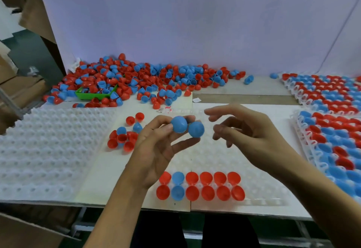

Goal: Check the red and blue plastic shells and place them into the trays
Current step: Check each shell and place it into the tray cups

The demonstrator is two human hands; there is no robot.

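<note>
Nearest the bottom edge, the white tray (263,171) in the middle of the frame held two rows of shells, six to a row: five red shells (207,192) and one blue shell (177,192) in each row, twelve in all, though the left wrist cut off part of the leftmost red one in the farther row. Above them, at centre frame, the left hand (156,148) pinched two blue shells (187,126) side by side between thumb and fingers, domes facing me. The right hand (246,130) hovered just to the right of them, fingers loosely spread and holding nothing; its fingertips were blurred.

Left of the left hand lay a small cluster (125,130) of loose shells, about eight red and three blue, some half hidden behind one another. An empty dimpled tray (48,150) filled the lower left. At the right edge, two filled trays (332,130) ran out of frame, too crowded to count.

Farther back, across the upper left and centre, a large pile (146,77) of red and blue shells sprawled against the white backdrop (195,32), half burying a green bin (91,96). Faint writing at the top edge was unreadable.
</note>
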